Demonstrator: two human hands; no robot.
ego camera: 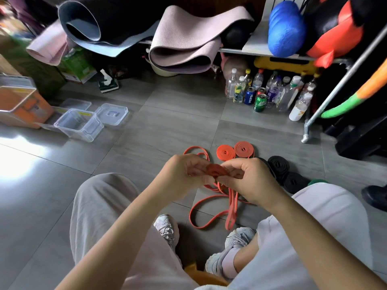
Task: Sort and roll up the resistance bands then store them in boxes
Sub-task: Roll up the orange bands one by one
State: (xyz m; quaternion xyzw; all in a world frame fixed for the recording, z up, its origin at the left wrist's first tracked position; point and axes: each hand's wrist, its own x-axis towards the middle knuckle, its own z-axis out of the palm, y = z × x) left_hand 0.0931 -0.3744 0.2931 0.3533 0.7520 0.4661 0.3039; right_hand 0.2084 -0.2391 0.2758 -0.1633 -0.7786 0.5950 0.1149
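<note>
At middle left, clear plastic boxes (pixel 80 124) sit open on the grey floor (pixel 167 114). In the centre, the left hand (pixel 186 174) and right hand (pixel 249 181) both pinch a half-rolled orange band (pixel 216 171), its loose tail trailing to the floor below. Just above lie two rolled orange bands (pixel 225 152); rolled black bands (pixel 279 165) lie to the right.

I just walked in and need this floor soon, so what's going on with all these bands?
A seated person holds a partly rolled orange band, pinched between the left hand and right hand. Its tail hangs to the floor among more unrolled orange bands. Two orange coils and some black coils lie just beyond. The clear boxes off to the left stand open, no bands visible inside.
</note>
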